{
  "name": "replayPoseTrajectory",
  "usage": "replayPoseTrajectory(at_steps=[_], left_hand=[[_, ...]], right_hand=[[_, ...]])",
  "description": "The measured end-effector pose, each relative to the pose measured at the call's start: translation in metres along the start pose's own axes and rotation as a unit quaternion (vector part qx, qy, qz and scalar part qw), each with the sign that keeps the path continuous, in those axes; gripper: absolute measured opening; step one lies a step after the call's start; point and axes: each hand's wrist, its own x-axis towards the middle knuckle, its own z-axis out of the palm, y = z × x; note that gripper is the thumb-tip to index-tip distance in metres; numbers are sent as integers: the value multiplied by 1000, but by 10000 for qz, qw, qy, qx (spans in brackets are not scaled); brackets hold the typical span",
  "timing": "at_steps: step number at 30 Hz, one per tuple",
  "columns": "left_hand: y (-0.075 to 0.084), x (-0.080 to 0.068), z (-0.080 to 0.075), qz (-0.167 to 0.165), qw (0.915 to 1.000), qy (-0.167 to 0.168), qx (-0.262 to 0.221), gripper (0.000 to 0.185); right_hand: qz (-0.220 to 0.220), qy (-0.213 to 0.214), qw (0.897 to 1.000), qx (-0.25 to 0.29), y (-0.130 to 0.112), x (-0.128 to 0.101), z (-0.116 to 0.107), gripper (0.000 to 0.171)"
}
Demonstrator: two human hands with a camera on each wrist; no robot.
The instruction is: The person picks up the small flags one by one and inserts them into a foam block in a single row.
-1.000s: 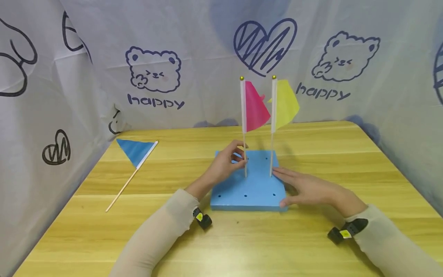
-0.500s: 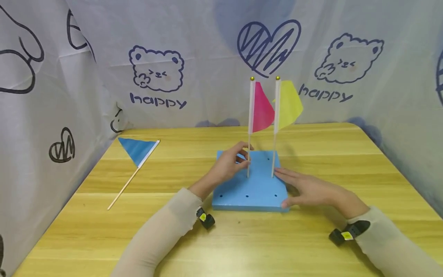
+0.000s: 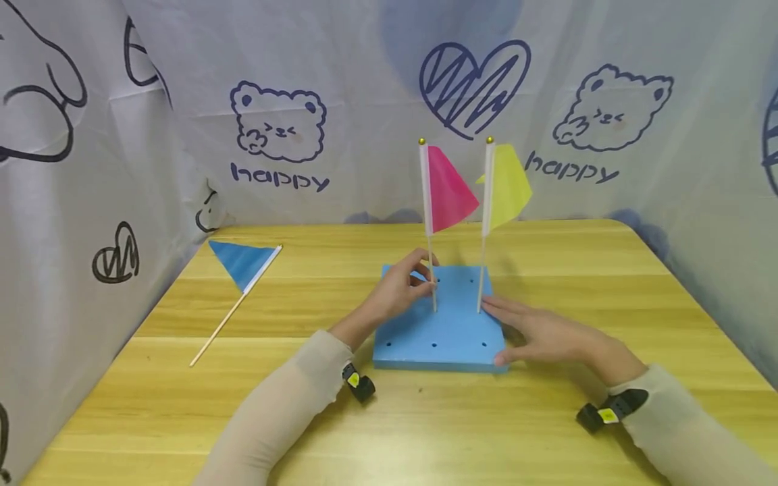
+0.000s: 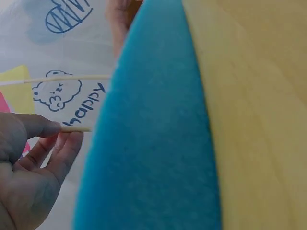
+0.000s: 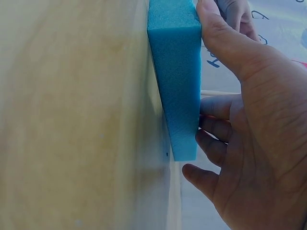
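In the head view my left hand (image 3: pixel 398 290) pinches the thin stick of a pink flag (image 3: pixel 450 192) low down, thumb against fingers. The stick's lower end meets the middle of a blue foam board (image 3: pixel 407 334), and its gold-tipped top leans a little left. Just right of it a yellow flag (image 3: pixel 509 189) stands nearly upright on the board. My right hand (image 3: pixel 541 331) rests on the board's right edge with fingers extended, the fingertips beside the yellow flag's stick. The left wrist view shows the pinched stick (image 4: pixel 76 129) end-on to the board's face.
A blue triangular flag (image 3: pixel 243 264) on a wooden stick lies flat on the wooden table (image 3: pixel 425 432), to the left. Several small holes mark the board's top. White cloth (image 3: pixel 365 101) printed with bears and hearts hangs around the table.
The pink flag's top swung right toward the yellow flag, then back left, while its lower end stayed in place. My right hand has kept its place on the board. The head view shifted slightly.
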Motion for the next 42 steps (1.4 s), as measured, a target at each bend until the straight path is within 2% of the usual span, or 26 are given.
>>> replayPoseTrajectory(at_steps=[6, 22, 31, 42], left_hand=[[0, 0, 1, 2, 9999, -136, 96, 34], [0, 8, 1, -78, 9993, -351, 116, 28], [-7, 4, 0, -47, 9986, -317, -412, 30], [-9, 7, -3, -53, 9984, -200, -528, 38]], right_hand=[[-33, 25, 10000, 6, -1, 0, 5, 106], [-10, 56, 10000, -28, 2, 0, -1, 106], [-83, 55, 9999, -25, 0, 0, 4, 106], [-75, 72, 9999, -75, 2, 0, 4, 106]])
